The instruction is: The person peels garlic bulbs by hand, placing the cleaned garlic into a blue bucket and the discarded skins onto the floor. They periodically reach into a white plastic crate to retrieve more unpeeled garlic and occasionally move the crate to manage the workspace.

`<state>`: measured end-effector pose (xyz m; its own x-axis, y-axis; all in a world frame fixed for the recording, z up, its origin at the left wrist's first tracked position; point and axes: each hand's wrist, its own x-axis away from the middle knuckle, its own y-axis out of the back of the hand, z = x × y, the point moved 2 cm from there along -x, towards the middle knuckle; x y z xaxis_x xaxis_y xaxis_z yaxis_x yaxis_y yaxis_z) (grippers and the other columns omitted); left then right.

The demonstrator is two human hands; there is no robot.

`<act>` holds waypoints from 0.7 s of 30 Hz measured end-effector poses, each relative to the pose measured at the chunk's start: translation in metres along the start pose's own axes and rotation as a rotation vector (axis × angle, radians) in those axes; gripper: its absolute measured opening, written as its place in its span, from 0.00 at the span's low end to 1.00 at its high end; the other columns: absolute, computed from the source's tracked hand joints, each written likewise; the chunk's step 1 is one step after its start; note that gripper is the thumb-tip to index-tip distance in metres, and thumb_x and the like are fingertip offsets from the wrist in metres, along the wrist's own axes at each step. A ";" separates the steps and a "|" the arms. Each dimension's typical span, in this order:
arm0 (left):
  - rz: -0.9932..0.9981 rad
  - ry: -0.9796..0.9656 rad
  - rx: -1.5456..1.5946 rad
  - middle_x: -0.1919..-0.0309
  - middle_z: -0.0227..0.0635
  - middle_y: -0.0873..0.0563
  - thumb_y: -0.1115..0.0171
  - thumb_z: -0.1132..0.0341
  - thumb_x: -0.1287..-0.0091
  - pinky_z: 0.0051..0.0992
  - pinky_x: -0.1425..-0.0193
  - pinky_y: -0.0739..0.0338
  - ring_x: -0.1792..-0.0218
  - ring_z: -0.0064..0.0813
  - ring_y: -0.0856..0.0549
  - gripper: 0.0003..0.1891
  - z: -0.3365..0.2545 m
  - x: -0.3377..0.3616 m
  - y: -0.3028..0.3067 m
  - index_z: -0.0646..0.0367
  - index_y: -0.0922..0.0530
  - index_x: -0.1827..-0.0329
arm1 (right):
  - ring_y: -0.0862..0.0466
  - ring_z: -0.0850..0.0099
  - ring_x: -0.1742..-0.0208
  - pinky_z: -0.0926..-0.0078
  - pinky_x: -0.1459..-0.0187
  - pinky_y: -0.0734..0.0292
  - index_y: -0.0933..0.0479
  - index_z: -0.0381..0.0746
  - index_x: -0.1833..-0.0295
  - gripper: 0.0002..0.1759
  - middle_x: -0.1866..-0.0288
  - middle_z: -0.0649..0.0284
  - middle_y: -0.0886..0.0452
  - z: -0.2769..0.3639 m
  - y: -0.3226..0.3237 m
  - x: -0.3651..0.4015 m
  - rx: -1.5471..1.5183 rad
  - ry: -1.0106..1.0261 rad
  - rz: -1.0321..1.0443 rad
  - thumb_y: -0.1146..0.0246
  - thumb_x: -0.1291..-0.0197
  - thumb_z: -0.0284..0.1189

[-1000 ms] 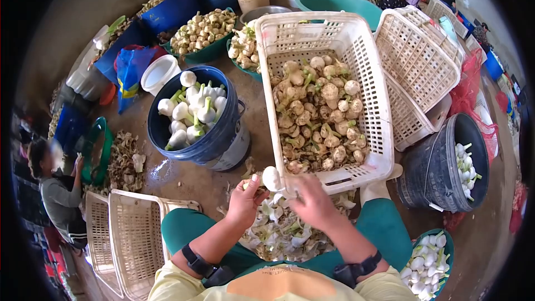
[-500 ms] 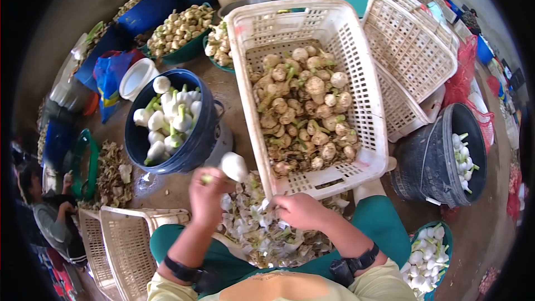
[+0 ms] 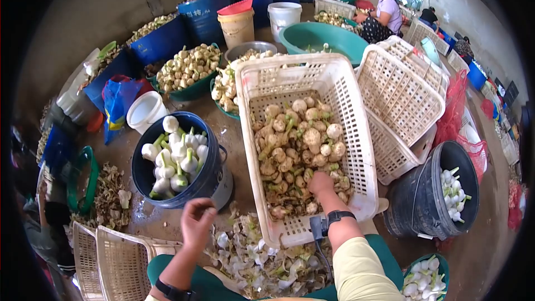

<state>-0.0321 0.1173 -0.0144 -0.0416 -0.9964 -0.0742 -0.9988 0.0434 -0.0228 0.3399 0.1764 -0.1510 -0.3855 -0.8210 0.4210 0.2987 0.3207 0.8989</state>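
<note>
My right hand reaches down into a white plastic crate, its fingers curled among unpeeled, brownish garlic bulbs; its fingertips are hidden, and I cannot tell what they grip. Beside the dark blue bucket, my left hand is loosely bent, with nothing in it. Peeled white garlic bulbs with green stems fill that bucket. Below the crate, between my knees, dry garlic skins lie in a heap.
A black bucket tilts at the right, with peeled garlic inside. Behind it lean stacked white crates. Further back are a green tub, a white pail and blue barrels. A person sits at the far right.
The peeled garlic bulb has left my left hand, which is now lower. My right hand has gone from the crate's near corner into the unpeeled garlic. The view has tipped up.
</note>
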 end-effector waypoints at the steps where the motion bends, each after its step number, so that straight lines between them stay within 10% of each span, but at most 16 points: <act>1: 0.073 0.052 0.002 0.62 0.31 0.20 0.37 0.77 0.43 0.20 0.54 0.26 0.61 0.19 0.21 0.14 0.003 0.006 -0.011 0.61 0.28 0.54 | 0.19 0.53 0.57 0.61 0.53 0.24 0.23 0.33 0.55 0.23 0.58 0.49 0.19 0.001 0.008 0.006 -0.073 0.029 0.002 0.45 0.43 0.43; 4: 0.367 0.124 -0.216 0.59 0.37 0.21 0.34 0.73 0.44 0.22 0.52 0.25 0.57 0.24 0.21 0.19 0.005 0.016 -0.046 0.62 0.28 0.50 | 0.20 0.57 0.69 0.63 0.63 0.24 0.24 0.32 0.64 0.21 0.68 0.50 0.20 0.008 0.017 0.036 -0.343 0.207 -0.207 0.39 0.49 0.42; 9: 0.553 -0.402 -0.597 0.41 0.49 0.40 0.26 0.65 0.56 0.39 0.41 0.31 0.45 0.53 0.31 0.39 -0.019 0.038 -0.094 0.50 0.38 0.40 | 0.27 0.75 0.78 0.73 0.74 0.32 0.26 0.31 0.70 0.12 0.79 0.63 0.26 0.057 0.049 0.178 -1.103 0.341 0.066 0.44 0.50 0.32; 15: 0.380 -0.738 -0.621 0.54 0.43 0.29 0.27 0.69 0.56 0.34 0.51 0.28 0.52 0.45 0.27 0.26 -0.031 0.068 -0.079 0.53 0.29 0.53 | 0.34 0.85 0.78 0.85 0.76 0.39 0.26 0.36 0.63 0.09 0.75 0.72 0.29 0.079 0.039 0.243 -1.623 0.360 0.211 0.49 0.50 0.23; 18: 0.410 -0.423 -0.414 0.55 0.41 0.29 0.26 0.68 0.56 0.31 0.52 0.28 0.53 0.38 0.26 0.26 -0.047 0.079 -0.073 0.55 0.29 0.54 | 0.38 0.86 0.83 0.86 0.82 0.44 0.26 0.38 0.58 0.13 0.75 0.73 0.30 0.080 0.037 0.260 -1.720 0.372 0.193 0.50 0.50 0.20; 21: 0.440 -0.016 0.028 0.55 0.38 0.30 0.25 0.65 0.55 0.28 0.49 0.30 0.51 0.30 0.28 0.28 -0.029 0.087 -0.067 0.59 0.31 0.53 | 0.26 0.82 0.69 0.85 0.71 0.32 0.29 0.37 0.54 0.12 0.67 0.70 0.25 0.068 0.043 0.275 -1.839 0.399 0.597 0.44 0.46 0.25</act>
<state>0.0300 0.0257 0.0099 -0.4619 -0.8815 -0.0985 -0.8851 0.4652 -0.0127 0.1871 -0.0030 0.0112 0.1950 -0.9377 0.2875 0.7819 -0.0283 -0.6228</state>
